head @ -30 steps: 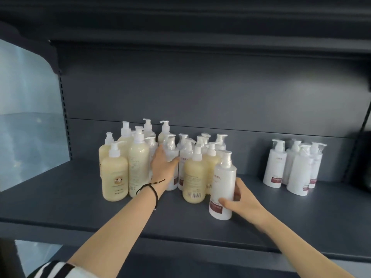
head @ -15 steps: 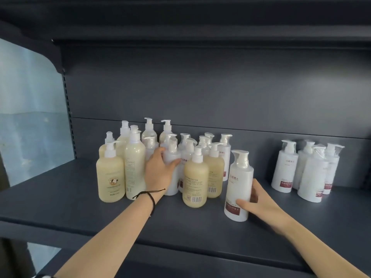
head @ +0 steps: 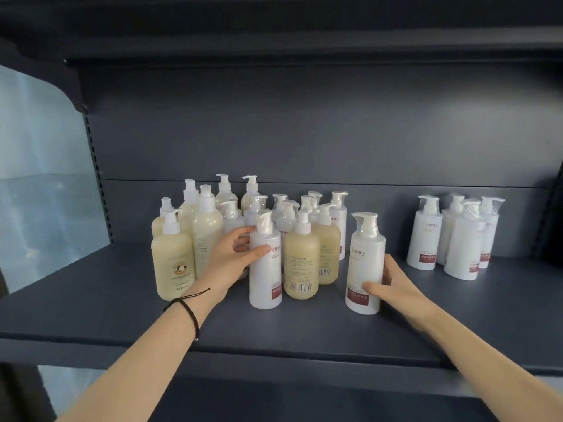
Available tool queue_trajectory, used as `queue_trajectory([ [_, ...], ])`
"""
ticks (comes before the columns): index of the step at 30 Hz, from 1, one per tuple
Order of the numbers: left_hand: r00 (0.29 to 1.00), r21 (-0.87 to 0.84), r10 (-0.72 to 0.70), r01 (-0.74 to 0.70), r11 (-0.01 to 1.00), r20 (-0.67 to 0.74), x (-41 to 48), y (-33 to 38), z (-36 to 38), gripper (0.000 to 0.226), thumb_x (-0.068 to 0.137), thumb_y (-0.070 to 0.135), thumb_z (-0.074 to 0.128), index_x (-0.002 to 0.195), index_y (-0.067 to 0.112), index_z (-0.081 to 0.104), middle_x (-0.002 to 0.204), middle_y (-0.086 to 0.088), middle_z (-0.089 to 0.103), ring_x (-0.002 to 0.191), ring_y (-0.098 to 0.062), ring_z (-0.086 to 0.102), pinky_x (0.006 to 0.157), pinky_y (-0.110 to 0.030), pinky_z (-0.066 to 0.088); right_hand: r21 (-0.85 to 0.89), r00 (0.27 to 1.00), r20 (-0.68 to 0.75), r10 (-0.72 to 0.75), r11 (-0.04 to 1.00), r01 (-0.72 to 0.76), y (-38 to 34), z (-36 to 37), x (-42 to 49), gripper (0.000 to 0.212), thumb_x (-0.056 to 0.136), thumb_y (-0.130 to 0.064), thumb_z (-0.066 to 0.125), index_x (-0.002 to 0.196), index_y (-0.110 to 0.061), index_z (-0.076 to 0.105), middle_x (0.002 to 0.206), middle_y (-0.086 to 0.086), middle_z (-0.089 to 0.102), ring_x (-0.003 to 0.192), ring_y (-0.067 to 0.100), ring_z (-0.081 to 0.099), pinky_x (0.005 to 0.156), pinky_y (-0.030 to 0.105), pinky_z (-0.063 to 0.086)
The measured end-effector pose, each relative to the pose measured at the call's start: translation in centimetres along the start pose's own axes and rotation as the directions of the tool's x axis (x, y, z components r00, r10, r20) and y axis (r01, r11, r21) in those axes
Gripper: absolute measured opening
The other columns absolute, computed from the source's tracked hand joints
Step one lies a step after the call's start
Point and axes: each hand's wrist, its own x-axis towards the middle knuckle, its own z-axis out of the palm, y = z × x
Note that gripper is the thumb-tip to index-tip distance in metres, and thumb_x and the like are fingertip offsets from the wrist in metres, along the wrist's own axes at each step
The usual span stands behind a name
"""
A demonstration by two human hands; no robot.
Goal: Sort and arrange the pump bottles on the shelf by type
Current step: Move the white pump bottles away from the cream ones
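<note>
shelf: dark grey deck, all btls stand on it.
L hand: wrapped on front white btl. Thumb across its front, fingers curled round the L side and back.
front white btl: upright, at front of mixed cluster, just L of barcode cream btl. Touching it or not, can't tell.
R hand: gripping lone white btl low down. Thumb on the front by the red label, fingers behind the R side.
lone white btl: approx upright, base at deck level. Resting or just lifted, can't tell. Sits apart, between the cluster and white group.
mixed cluster: centre-L, cream + white btls packed tight. Cream mostly L and front, white mid/back.
big cream btl: front-L corner of cluster, cartoon logo on label.
white group: far R near the back wall, white btls w/ red labels, close together, well apart from cluster. Exact count unclear.
wrist cord: thin, black, on L wrist.
side panel: pale translucent sheet at L end of shelf.
</note>
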Motion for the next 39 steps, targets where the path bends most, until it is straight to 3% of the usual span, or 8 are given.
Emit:
queue_trajectory([
  [5,0.989,-0.051,0.007,0.001,0.999,0.15,-1.8,-0.2,-0.6,0.05,0.085,0.019,0.069,0.124,0.034,0.043,0.112,0.016,0.053,0.097,0.007,0.052,0.079,-0.017,0.047,0.0,0.998,-0.056,-0.017,1.0,0.017,0.1,1.2,-0.8,0.056,0.082,-0.013,0.073,0.126,-0.03,0.041,0.12,-0.007,0.059,0.11,0.009,0.058,0.088,0.03,0.047],
  [9,0.988,0.067,-0.056,0.047,0.997,0.141,-2.9,-1.7,0.3,0.066,0.076,0.02,0.078,0.129,0.026,0.039,0.115,0.006,0.054,0.099,-0.006,0.055,0.075,-0.019,0.044,-0.064,0.978,-0.205,-0.041,0.998,0.028,0.0,2.2,-1.0,0.057,0.076,-0.024,0.079,0.121,-0.03,0.045,0.116,-0.007,0.058,0.104,0.009,0.058,0.084,0.028,0.047],
  [13,0.99,0.103,-0.074,0.062,0.993,0.117,-3.4,-1.5,1.0,0.053,0.074,0.021,0.08,0.116,0.022,0.047,0.097,0.017,0.055,0.086,0.005,0.052,0.066,-0.014,0.041,-0.086,0.973,-0.225,-0.049,0.996,0.031,0.0,2.0,-1.5,0.059,0.076,-0.024,0.079,0.121,-0.033,0.041,0.114,-0.01,0.056,0.102,0.009,0.055,0.078,0.023,0.043],
  [20,0.971,0.191,-0.023,-0.024,0.981,0.237,-5.2,0.1,5.2,0.058,0.069,0.03,0.082,0.119,0.028,0.052,0.108,0.017,0.061,0.095,0.002,0.059,0.069,-0.014,0.046,-0.094,0.958,-0.265,-0.107,0.992,0.084,0.4,0.6,-1.8,0.071,0.07,-0.024,0.083,0.12,-0.033,0.034,0.11,-0.011,0.055,0.099,0.008,0.057,0.076,0.023,0.049],
  [28,0.964,0.148,-0.022,-0.018,0.989,0.264,-4.0,2.1,18.5,0.058,0.069,0.026,0.083,0.12,0.022,0.054,0.108,0.012,0.063,0.095,0.001,0.059,0.079,-0.02,0.05,-0.113,0.943,-0.321,-0.085,0.992,0.051,2.6,-10.0,-2.5,0.067,0.07,-0.019,0.082,0.119,-0.032,0.038,0.106,-0.008,0.057,0.096,0.007,0.059,0.078,0.028,0.052],
  [32,0.949,0.147,-0.025,-0.022,0.989,0.316,-2.5,2.8,25.5,0.052,0.075,0.025,0.079,0.12,0.02,0.053,0.11,0.012,0.061,0.094,0.002,0.058,0.072,-0.015,0.046,-0.106,0.942,-0.331,-0.055,0.994,0.02,4.6,-16.6,-2.3,0.069,0.073,-0.017,0.079,0.124,-0.032,0.034,0.111,-0.006,0.056,0.099,0.01,0.059,0.082,0.034,0.053],
  [34,0.938,0.144,-0.032,-0.019,0.989,0.345,-1.7,3.0,28.3,0.055,0.076,0.025,0.077,0.125,0.019,0.051,0.119,0.007,0.061,0.102,-0.003,0.059,0.081,-0.018,0.047,-0.106,0.943,-0.33,-0.045,0.994,0.01,5.4,-19.4,-1.9,0.069,0.074,-0.016,0.078,0.125,-0.032,0.034,0.114,-0.005,0.055,0.102,0.013,0.059,0.085,0.035,0.053],
  [39,0.942,0.147,-0.082,0.035,0.989,0.325,0.3,2.5,33.3,0.058,0.078,0.028,0.076,0.125,0.018,0.042,0.128,0.001,0.056,0.111,-0.012,0.057,0.091,-0.026,0.047,-0.186,0.956,-0.287,-0.053,0.983,-0.001,6.5,-23.7,-0.4,0.065,0.074,-0.018,0.078,0.124,-0.031,0.038,0.114,-0.008,0.057,0.101,0.01,0.058,0.077,0.026,0.049],
])
